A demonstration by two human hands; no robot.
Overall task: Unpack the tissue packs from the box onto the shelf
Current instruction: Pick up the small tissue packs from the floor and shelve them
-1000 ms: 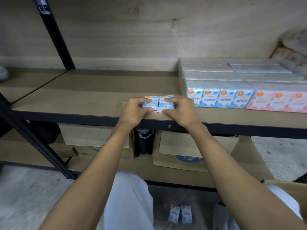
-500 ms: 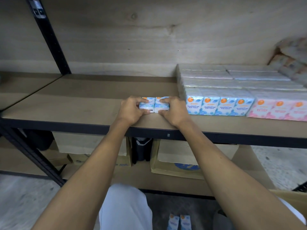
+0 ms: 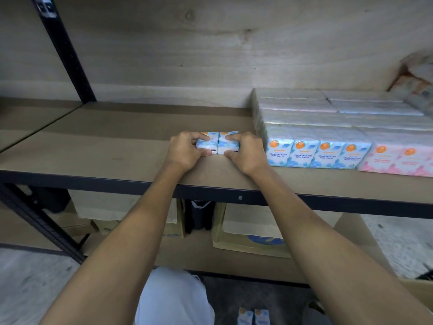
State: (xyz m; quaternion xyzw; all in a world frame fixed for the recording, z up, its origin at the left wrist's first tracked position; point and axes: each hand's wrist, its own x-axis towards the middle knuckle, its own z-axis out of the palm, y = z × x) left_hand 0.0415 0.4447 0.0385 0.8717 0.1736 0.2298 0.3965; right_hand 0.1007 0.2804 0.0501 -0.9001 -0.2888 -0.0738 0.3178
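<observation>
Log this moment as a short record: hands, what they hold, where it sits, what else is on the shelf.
left hand: grips the left end of the pair of blue tissue packs
right hand: grips its right end
pair: side by side, lying on the shelf, left of the stock
stocked row: blue packs, then pink packs to their right
floor: two more blue packs

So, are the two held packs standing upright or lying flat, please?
Lying flat: the packs show their printed faces upward and barcode ends toward the camera, unlike the upright row beside them.
</observation>
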